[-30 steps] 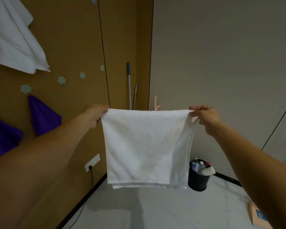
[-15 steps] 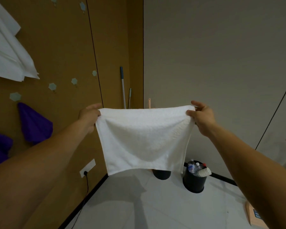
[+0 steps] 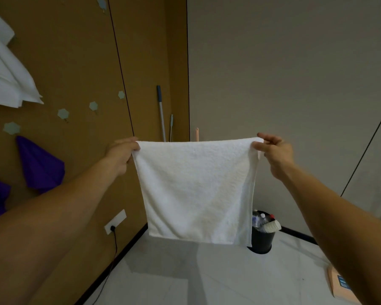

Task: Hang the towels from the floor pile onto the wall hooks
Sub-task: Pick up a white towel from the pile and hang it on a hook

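The white towel [image 3: 196,190] hangs spread out in the air, just right of the brown wall [image 3: 75,62] with its hooks [image 3: 63,113]. The left hand [image 3: 121,153] grips one upper corner; the right hand [image 3: 275,153] pinches the other.

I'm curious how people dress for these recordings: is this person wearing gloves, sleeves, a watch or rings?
The left hand and right hand are bare: no gloves, and no rings show. The left forearm and right forearm are bare as well, with no sleeve, watch or wristband in view.
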Tool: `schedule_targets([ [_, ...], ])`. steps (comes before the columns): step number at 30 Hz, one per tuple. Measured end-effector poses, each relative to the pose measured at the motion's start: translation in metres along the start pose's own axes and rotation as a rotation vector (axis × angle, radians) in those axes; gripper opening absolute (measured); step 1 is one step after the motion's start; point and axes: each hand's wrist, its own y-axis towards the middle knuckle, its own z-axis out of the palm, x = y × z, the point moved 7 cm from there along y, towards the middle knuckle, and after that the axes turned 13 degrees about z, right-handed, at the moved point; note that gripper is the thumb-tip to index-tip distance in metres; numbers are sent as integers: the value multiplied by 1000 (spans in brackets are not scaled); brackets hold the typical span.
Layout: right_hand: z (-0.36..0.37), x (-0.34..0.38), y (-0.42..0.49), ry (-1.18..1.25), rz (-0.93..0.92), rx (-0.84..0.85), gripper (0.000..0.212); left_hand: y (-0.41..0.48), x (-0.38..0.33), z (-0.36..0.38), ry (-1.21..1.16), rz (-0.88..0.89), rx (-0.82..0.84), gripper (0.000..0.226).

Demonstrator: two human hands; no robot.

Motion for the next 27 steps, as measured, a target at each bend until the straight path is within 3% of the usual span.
schedule_targets([
  [8,-1,0,14,-270,-96,-48,22,-5,-2,2,289,147,-130,42],
  [14,11,7,23,-454,-166,-143,18,-13,-2,-1,366,142,-223,45],
  [20,34,2,30,-627,-226,-168,9,-11,-4,-18,666,231,-201,31],
  [25,68,5,39,-591,-332,-210,9,9,-4,-29,782,331,-195,12],
  [27,84,2,45,-470,-296,-175,13,22,-3,-33,753,375,-223,22],
])
